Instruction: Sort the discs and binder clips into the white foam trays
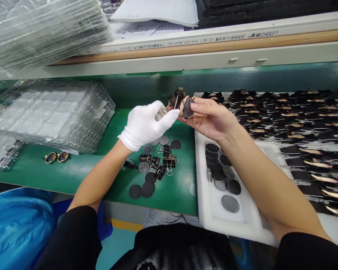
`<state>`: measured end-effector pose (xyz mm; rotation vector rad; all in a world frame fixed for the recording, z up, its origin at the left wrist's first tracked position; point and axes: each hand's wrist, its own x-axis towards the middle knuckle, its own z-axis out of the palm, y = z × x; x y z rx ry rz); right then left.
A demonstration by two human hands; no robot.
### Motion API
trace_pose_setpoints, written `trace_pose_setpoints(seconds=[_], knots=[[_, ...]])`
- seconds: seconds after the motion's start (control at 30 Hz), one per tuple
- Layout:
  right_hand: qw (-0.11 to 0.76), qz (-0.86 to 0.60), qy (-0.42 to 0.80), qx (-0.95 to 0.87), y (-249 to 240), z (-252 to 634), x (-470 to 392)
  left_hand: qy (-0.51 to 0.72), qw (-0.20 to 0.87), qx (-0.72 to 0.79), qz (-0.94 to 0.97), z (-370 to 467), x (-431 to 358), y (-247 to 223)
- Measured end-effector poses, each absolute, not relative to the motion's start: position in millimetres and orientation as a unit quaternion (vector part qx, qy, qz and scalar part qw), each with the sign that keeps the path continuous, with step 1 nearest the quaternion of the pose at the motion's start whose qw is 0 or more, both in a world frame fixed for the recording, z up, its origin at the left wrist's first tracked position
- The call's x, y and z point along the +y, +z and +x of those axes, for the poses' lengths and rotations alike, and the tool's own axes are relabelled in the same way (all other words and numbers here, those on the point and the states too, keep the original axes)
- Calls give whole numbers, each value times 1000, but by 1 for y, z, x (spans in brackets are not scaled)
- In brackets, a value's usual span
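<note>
My left hand (146, 122), in a white glove, is closed on the wire handles of a black binder clip (174, 98). My bare right hand (211, 114) pinches a dark round disc (188, 108) against a small tan-edged piece, mostly hidden by fingers and clip. Both hands meet above the green tabletop (177, 191). Below them lie several loose binder clips (169, 162) and dark discs (148, 188). More discs (230, 203) rest in the white foam tray (207, 213) under my right forearm.
Rows of clipped black pieces with tan edges (295, 116) fill the right side. Stacked clear plastic trays (53, 112) stand at left, near a pair of sunglasses (56, 156). A shelf (169, 56) with papers and plastic-wrapped sheets (47, 33) overhangs the back.
</note>
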<state>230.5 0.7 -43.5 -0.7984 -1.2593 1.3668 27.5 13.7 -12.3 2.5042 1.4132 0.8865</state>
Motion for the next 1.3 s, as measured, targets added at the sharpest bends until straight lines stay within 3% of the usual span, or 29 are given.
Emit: trace_pose_setpoints(seconds=[0.3,0.6,0.8,1.3], knots=[[539,-335,564,-529,-48,227,0,262,201,461,824,25,16,-9],[527,-340,557,-545,-41,237,0,307,89,461,828,30,13,-11],[605,-401,512,-459,-49,244,11,320,102,411,847,29,13,-13],[613,-357,565,-422,-51,215,-2,320,158,400,844,32,11,-20]])
